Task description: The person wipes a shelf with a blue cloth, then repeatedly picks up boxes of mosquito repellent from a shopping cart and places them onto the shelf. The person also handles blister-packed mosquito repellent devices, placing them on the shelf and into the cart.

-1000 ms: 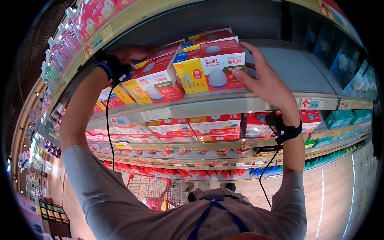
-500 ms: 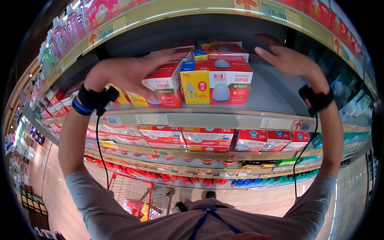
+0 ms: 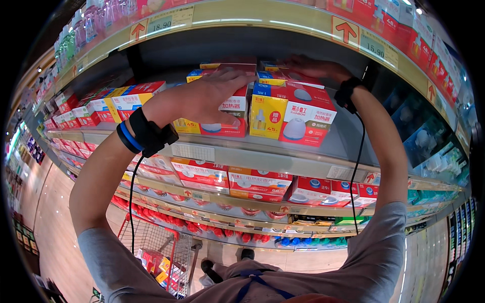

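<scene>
On a shelf at chest height stand red, white and yellow cardboard boxes in two columns. My left hand (image 3: pixel 199 98) lies spread over the left front box (image 3: pixel 233 121), its thumb across the front face and its fingers over the top; it hides much of that box. Just right of it is the right front box (image 3: pixel 303 116), set at a slight angle with a narrow gap between them. My right hand (image 3: pixel 321 66) reaches deep into the shelf, fingers stretched out over or beside the rear right box (image 3: pixel 303 79). Whether those fingertips touch it, I cannot tell.
Similar boxes (image 3: pixel 132 101) line the shelf to the left. A price-rail shelf edge (image 3: pixel 262 14) crosses above my hands. More boxed goods (image 3: pixel 260 183) fill the shelf below. A wire shopping cart (image 3: pixel 174 247) with boxes inside stands at lower left.
My right hand has moved left and deeper, behind the right front box. My left hand has shifted right over the left box. The view has turned a little.
</scene>
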Demonstrator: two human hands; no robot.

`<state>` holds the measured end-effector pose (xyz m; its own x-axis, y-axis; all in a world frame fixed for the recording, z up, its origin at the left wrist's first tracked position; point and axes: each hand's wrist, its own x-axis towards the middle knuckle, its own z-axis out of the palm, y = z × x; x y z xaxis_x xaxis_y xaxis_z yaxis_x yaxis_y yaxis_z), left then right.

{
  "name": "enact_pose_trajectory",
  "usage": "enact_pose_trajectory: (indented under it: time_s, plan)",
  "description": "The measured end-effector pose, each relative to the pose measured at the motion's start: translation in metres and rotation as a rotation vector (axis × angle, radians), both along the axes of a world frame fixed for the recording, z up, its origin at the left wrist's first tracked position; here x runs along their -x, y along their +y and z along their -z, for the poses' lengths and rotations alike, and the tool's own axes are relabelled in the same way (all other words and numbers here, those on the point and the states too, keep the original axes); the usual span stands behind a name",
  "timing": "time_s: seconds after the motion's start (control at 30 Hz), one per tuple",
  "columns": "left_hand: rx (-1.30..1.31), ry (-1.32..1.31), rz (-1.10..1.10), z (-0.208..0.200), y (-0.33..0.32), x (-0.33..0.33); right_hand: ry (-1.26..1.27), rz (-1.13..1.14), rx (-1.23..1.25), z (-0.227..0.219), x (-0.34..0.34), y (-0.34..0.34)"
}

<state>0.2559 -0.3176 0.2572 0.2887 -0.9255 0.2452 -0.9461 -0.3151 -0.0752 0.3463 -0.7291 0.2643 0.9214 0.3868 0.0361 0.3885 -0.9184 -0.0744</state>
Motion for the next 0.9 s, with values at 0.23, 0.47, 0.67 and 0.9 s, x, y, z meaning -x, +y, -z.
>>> enact_pose_trajectory:
  time_s: [0.23,0.47,0.67,0.9]
  plan:
    - [-0.001,0.06,-0.069,-0.003,0.019,0.008,-0.006,0.162,0.102,-0.017,0.075,0.073]
    - [-0.069,0.15,0.054,-0.022,0.004,0.004,-0.061,0.208,-0.111,0.0,0.074,0.042]
    - [-0.049,0.072,-0.188,-0.007,0.001,0.017,0.088,0.044,-0.347,-0.028,0.144,0.069]
    - [0.011,-0.05,-0.198,0.003,-0.001,0.014,-0.192,-0.335,0.079,-0.016,0.193,0.106]
